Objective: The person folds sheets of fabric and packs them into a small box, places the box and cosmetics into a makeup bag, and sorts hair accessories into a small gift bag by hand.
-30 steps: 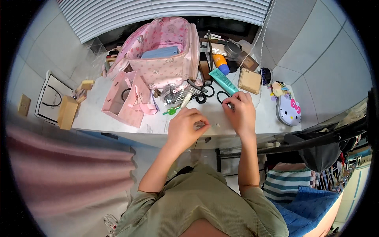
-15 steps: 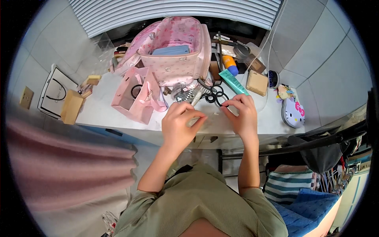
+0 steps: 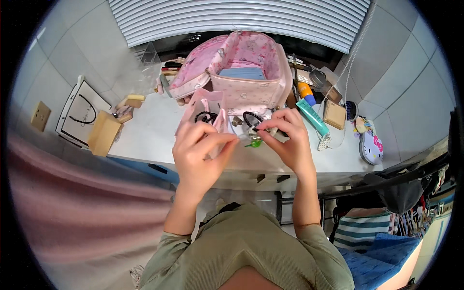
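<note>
My right hand (image 3: 289,140) is closed in a pinch on a black coiled hair tie (image 3: 251,116), held up over the counter. Beside it, my left hand (image 3: 200,152) has thumb and forefinger pressed together; whether anything is between them I cannot make out. Just beyond the left hand stands a small pink paper gift bag (image 3: 212,98), open at the top, with black hair ties (image 3: 207,116) inside. My fingers partly cover the bag. A small green item (image 3: 254,143) and some small clear and silvery pieces lie below the raised hair tie, between my hands.
An open pink cosmetic case (image 3: 246,88) sits behind, with a blue packet (image 3: 241,73) inside. To the right are a teal tube (image 3: 311,117), an orange bottle (image 3: 304,90), a beige compact (image 3: 334,115) and a cat-shaped tin (image 3: 371,148). A white paper bag (image 3: 83,108) leans at left.
Both hands have shifted left relative to the counter. A black hair tie is now in my right hand. More black hair ties show in the pink gift bag, and the view has turned leftward.
</note>
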Demonstrator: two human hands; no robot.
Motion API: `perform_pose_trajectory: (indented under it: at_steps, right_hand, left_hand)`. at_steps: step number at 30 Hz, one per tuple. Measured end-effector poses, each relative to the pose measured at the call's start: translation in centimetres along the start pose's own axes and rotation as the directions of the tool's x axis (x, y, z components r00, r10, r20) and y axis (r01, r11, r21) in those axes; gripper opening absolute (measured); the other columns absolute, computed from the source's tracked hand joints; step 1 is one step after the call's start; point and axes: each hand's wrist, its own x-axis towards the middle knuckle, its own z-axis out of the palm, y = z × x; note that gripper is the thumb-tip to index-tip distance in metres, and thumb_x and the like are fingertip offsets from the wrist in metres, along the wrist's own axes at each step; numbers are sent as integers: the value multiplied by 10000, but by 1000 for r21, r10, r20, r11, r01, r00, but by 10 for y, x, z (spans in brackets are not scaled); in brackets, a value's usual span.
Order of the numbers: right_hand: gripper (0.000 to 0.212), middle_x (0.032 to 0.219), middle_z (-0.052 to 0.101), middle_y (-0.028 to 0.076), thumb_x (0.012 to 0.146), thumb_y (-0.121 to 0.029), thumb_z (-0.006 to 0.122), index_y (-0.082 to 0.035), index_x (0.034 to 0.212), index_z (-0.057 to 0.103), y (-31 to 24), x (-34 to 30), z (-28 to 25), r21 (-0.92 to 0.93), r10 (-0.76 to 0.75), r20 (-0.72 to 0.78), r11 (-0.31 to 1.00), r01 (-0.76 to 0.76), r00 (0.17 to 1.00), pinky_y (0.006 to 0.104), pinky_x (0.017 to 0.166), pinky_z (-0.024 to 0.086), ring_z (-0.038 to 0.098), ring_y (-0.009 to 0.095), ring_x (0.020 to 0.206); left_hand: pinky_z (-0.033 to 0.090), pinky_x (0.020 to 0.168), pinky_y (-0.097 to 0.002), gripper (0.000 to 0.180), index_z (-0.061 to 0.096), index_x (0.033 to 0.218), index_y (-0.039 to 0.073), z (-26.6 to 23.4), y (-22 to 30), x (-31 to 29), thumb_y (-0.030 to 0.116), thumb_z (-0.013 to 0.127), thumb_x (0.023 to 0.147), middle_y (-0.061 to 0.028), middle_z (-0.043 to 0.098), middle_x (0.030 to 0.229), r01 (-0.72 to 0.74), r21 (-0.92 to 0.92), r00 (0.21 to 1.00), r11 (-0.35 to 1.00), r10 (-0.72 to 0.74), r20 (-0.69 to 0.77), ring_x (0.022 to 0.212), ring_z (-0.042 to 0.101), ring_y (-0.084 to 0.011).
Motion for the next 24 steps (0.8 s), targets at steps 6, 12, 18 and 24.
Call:
perform_pose_trajectory:
  at_steps: [6,12,18,24]
  right_hand:
    - [175,850,595,50,707,-90,806,-88,869,740,-27,32,32,-17,-60,-37,998,59,998,348,755,464,570,254,859]
    - [140,849,594,50,735,-128,790,-81,860,745,-41,50,62,-26,-27,-75,999,25,997,348,762,463,569,246,867]
    - [175,889,601,63,749,-150,786,-82,908,757,-38,52,79,-69,-38,-76,997,32,996,345,776,467,567,254,871]
    - [195,927,625,71,800,-99,725,-79,990,763,-40,31,67,-24,106,-207,993,-113,973,324,780,469,585,231,888]
  left_hand:
    - [393,583,-325,181,749,758,143,-21,-40,4,62,831,618,22,542,712,62,75,995,995,-56,-81,691,466,-192]
    - [411,601,-331,167,756,765,141,-33,-70,3,90,837,629,15,549,750,77,95,995,992,-71,-69,724,486,-204]
    - [458,656,-351,239,766,880,143,-39,-79,9,169,850,658,6,576,799,111,77,991,991,-116,64,813,534,-230]
    - [444,604,-333,255,750,916,166,-43,-72,4,147,832,675,19,574,815,-12,-4,999,1000,12,50,720,511,-203]
